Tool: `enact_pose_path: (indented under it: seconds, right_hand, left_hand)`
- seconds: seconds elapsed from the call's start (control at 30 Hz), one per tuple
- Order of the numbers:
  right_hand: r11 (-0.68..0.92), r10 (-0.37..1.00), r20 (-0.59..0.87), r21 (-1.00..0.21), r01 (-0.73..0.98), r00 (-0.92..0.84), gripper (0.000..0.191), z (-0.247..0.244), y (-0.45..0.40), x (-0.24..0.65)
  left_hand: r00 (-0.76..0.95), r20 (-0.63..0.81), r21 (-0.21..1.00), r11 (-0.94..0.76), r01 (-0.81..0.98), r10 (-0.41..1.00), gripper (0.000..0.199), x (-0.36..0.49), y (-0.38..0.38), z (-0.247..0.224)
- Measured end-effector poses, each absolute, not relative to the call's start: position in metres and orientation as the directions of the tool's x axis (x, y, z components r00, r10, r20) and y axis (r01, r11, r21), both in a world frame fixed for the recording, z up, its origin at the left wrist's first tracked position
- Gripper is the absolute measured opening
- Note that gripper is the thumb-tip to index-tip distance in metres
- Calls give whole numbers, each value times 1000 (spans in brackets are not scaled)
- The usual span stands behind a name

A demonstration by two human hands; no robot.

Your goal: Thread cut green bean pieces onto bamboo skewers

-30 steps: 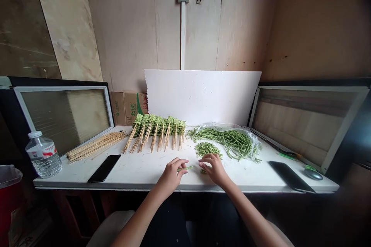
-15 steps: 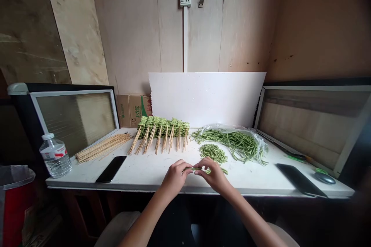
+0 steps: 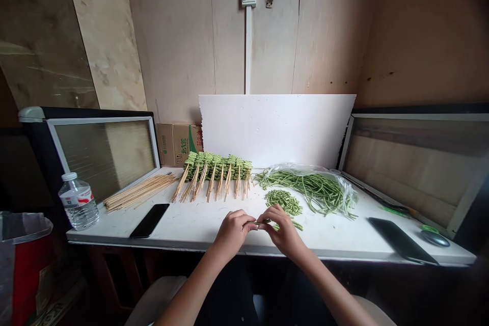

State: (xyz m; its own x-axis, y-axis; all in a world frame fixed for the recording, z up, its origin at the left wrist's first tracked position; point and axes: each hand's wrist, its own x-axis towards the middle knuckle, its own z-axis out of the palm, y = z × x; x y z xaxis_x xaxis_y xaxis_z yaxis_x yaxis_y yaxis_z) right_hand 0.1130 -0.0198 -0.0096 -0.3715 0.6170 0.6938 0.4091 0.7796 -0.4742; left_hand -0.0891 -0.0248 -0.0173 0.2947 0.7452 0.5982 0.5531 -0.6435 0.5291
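Note:
Near the table's front edge my left hand [image 3: 234, 230] and my right hand [image 3: 280, 225] meet, fingertips almost touching. Both pinch a thin green bean piece [image 3: 263, 222], mostly covered by the fingers. Just beyond my right hand lies a heap of short cut beans [image 3: 283, 200], with a few longer pieces [image 3: 296, 224] beside it. Long whole beans [image 3: 309, 188] rest in an open clear plastic bag behind the heap. Skewered beans [image 3: 217, 167] are stacked at the back, their stick ends pointing forward. Bare wooden skewers [image 3: 139, 192] lie in a bundle farther left.
A water bottle [image 3: 79, 201] and a black phone [image 3: 150, 220] are on the left of the white table [image 3: 187, 232]. On the right are a dark flat device [image 3: 399, 240] and a mouse-like object [image 3: 434, 238]. Framed panels flank the table; a white board stands behind.
The view has shifted slightly, so the table's objects appear a little farther right. My fingertips have drawn closer together, and less of the bean piece shows between them.

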Motion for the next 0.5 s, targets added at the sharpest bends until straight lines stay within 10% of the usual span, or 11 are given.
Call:
enact_pose_path:
  seconds: [0.5]
  right_hand:
    - [696, 694, 513, -659, 285, -506, 14, -1, -17, 127]
  left_hand:
    - [420, 600, 588, -731, 347, 681, 25, -83, -26, -21]
